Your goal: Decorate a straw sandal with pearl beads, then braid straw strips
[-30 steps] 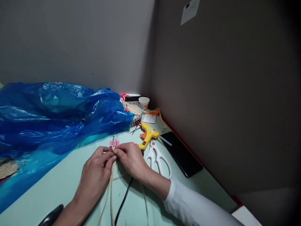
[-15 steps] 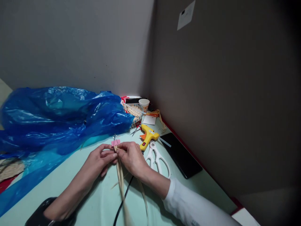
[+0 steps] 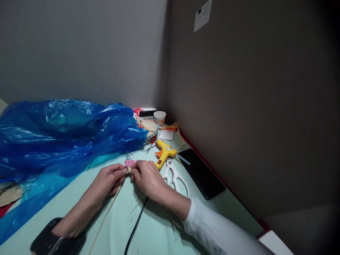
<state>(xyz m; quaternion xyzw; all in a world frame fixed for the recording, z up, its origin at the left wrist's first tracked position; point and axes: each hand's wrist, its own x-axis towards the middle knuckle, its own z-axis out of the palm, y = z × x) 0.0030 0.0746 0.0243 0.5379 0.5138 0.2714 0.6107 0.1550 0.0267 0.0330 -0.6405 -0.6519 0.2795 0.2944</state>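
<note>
1. Strands (image 3: 129, 169) of pale fibre sit at the lower edge of the pink clip (image 3: 129, 163), over the bench (image 3: 119, 226), between the two hands. Whether the clip is fixed to the bench cannot be told from here.
2. Left hand (image 3: 107, 179): thumb and forefinger are closed in a pinch on the strands, just below the clip. One long strand trails from beneath this hand towards the near edge.
3. Right hand (image 3: 150, 179): fingers are closed on the strands from the other side (the exact grip is partly hidden by the knuckles). Loose ends (image 3: 170, 221) show under the forearm.
4. Apply an even, light pull on both sides. Uneven tension would probably skew the work or draw it out of the clip.
5. Lay each strand flat and close to the clip; thin fibre like this is likely to twist or split if forced.
6. Route the trailing ends away from the black cord (image 3: 136, 225), which runs between the forearms and could snag them.
7. Mind the right wrist: the white-handled scissors (image 3: 175, 177) and yellow glue gun (image 3: 165, 152) lie beside it, with the black phone (image 3: 203, 175) farther right.
</note>
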